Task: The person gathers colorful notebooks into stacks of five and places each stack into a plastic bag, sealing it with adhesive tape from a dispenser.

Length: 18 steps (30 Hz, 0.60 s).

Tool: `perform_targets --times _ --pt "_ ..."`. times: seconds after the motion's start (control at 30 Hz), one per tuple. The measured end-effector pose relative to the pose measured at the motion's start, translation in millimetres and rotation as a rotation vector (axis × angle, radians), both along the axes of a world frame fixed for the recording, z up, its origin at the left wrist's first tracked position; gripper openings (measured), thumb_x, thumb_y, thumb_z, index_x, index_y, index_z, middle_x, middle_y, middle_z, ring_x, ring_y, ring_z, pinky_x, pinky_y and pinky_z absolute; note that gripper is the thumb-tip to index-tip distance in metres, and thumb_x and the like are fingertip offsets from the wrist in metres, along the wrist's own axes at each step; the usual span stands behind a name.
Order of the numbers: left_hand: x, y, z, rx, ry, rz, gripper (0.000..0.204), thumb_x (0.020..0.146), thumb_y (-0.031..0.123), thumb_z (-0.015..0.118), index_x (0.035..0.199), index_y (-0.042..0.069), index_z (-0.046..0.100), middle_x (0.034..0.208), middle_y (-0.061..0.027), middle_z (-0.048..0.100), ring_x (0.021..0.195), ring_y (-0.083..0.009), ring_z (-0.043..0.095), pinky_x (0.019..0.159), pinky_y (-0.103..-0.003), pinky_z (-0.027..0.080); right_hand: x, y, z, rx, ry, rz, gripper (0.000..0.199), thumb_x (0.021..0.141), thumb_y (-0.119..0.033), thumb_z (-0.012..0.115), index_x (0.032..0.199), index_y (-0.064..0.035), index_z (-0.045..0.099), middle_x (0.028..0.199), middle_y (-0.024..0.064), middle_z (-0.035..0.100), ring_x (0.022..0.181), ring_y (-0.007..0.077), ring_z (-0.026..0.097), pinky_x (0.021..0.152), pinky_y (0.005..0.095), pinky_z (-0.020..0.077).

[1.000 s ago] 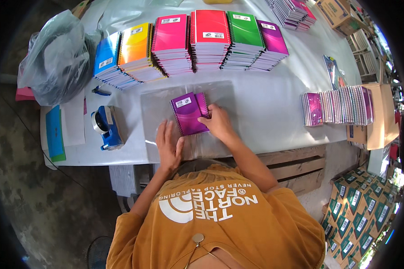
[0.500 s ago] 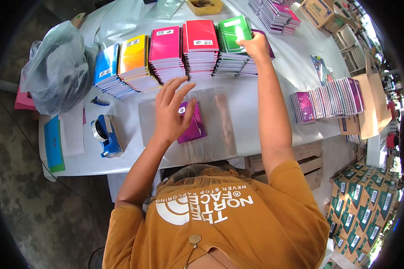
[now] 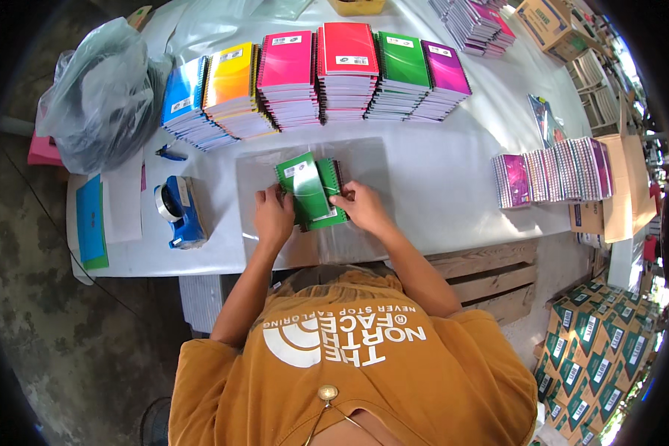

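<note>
Two green spiral notebooks overlap in front of me; the upper one [image 3: 302, 186] is tilted over the lower one [image 3: 330, 172]. They lie above a clear plastic sheet [image 3: 364, 156] on the table. My left hand [image 3: 273, 217] is closed on the left edge of the upper green notebook. At the right side, my right hand [image 3: 364, 208] has its thumb and fingers pinched at the green notebooks' edges; which one it grips is hard to tell. A dark edge peeks out beneath them, mostly hidden.
Behind stand stacks of blue [image 3: 184, 93], yellow [image 3: 230, 74], pink [image 3: 286, 59], red [image 3: 348, 48], green [image 3: 403, 59] and purple notebooks [image 3: 446, 67]. At left are a blue tape dispenser [image 3: 186, 215] and a plastic bag [image 3: 100, 104]. More notebooks [image 3: 557, 175] stand at right beside a carton [image 3: 623, 186].
My right hand has come back from the green stack to the plastic sheet, bringing green notebooks. My left hand has lowered to them. The purple notebook there is now covered.
</note>
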State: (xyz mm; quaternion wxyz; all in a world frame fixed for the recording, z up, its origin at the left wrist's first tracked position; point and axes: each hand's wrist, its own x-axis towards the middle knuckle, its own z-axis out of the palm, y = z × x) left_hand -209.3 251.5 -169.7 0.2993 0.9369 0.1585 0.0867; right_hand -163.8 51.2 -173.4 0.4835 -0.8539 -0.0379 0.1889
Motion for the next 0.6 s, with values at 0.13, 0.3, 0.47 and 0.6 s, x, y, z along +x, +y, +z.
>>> perform_targets --times 0.13,0.3,0.47,0.6 --pt "11.9 -0.3 14.8 -0.287 0.084 0.069 0.034 0.088 0.020 0.053 0.112 -0.005 0.050 0.092 -0.0231 0.064 0.080 -0.0375 0.063 0.071 -0.043 0.048 5.7 -7.3 3.9 -0.026 -0.103 -0.016 0.025 0.078 -0.020 0.069 0.089 0.0000 0.060 0.077 0.0148 0.064 0.072 0.0291 0.063 0.068 0.0382 0.0493" --pt "3.1 -13.3 15.5 -0.023 0.214 0.047 0.043 0.085 0.022 0.059 0.119 -0.001 0.046 0.106 -0.0227 0.056 0.092 -0.0370 0.058 0.080 -0.045 0.046 29.9 6.8 55.8 -0.061 -0.384 -0.123 0.024 0.081 -0.017 0.065 0.098 -0.0015 0.058 0.094 0.0161 0.063 0.088 0.0312 0.060 0.078 0.0410 0.0465" --pt "33.2 -22.0 54.0 0.168 -0.308 -0.096 0.056 0.080 0.021 0.068 0.125 0.001 0.042 0.116 -0.0218 0.049 0.111 -0.0384 0.046 0.092 -0.045 0.039 145.8 10.7 137.0 -0.306 -0.744 -0.430 0.034 0.078 -0.025 0.069 0.101 -0.0024 0.058 0.101 0.0171 0.062 0.099 0.0330 0.057 0.086 0.0401 0.0442" --pt "84.5 -32.5 114.0 0.114 -0.466 -0.298 0.057 0.080 0.019 0.068 0.127 0.001 0.042 0.121 -0.0223 0.048 0.113 -0.0374 0.047 0.094 -0.044 0.038 193.3 -4.2 156.1 -0.242 -0.411 -0.329 0.035 0.073 -0.025 0.071 0.093 0.0011 0.063 0.089 0.0175 0.066 0.087 0.0313 0.063 0.078 0.0406 0.0493"
